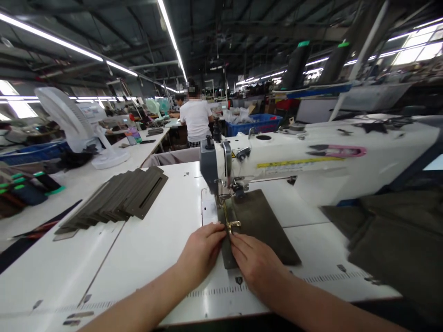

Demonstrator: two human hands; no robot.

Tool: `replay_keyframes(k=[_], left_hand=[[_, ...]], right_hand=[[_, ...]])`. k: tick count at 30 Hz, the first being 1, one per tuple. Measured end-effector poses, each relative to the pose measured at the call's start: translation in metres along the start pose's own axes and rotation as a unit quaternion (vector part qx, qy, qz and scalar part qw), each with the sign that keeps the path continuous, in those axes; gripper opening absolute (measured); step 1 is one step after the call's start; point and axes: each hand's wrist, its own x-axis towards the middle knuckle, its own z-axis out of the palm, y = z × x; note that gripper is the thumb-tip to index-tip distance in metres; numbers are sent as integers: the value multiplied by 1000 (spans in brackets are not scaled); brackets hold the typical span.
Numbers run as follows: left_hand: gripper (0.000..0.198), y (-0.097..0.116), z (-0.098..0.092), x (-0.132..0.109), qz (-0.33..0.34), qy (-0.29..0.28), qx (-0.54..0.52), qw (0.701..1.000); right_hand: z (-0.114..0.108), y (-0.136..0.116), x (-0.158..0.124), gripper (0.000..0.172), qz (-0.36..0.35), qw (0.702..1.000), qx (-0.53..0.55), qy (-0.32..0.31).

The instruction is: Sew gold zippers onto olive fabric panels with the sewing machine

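A dark olive panel (268, 226) lies flat on the machine bed, its far end under the presser foot of a white sewing machine (290, 161). Along the panel's left part runs a zipper (226, 214) with gold teeth and a gold pull. My left hand (204, 249) is closed, fingers together, pressing the panel just left of the zipper. From the right, my right hand (259, 263) holds the panel beside the zipper's near end, fingers bunched and pointing at the needle. The undersides of both hands are hidden.
A fanned stack of slotted olive panels (117, 198) lies left on the white table (166, 258). More dark olive pieces (394, 244) are heaped at right. Pink-handled snips (339, 151) rest on the machine. A white fan (110, 157) and a person (196, 117) are beyond.
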Motion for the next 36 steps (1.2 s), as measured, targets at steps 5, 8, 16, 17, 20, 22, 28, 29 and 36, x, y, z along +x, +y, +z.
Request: replay_keyframes(k=[5, 8, 16, 17, 20, 22, 28, 29, 36], left_hand=[[27, 1, 3, 2, 49, -5, 46, 998], [27, 1, 2, 6, 56, -2, 52, 997], [22, -10, 3, 18, 73, 27, 49, 996], [21, -11, 3, 19, 73, 29, 48, 996], [21, -16, 4, 24, 66, 23, 49, 996], [21, -19, 5, 26, 62, 13, 49, 997], [26, -28, 7, 34, 43, -13, 47, 998], [26, -30, 7, 36, 41, -21, 46, 998], [26, -35, 5, 39, 37, -60, 39, 997]], right_hand=[[3, 0, -4, 35, 14, 999, 18, 39], [8, 1, -5, 33, 21, 998, 29, 47], [22, 18, 2, 32, 0, 996, 60, 61], [24, 20, 3, 32, 2, 996, 59, 64], [28, 24, 5, 33, 3, 996, 50, 77], [29, 27, 7, 34, 5, 996, 46, 80], [34, 34, 15, 35, 16, 996, 63, 61], [34, 34, 16, 35, 17, 996, 70, 57], [6, 41, 25, 21, 96, 971, 215, -45]])
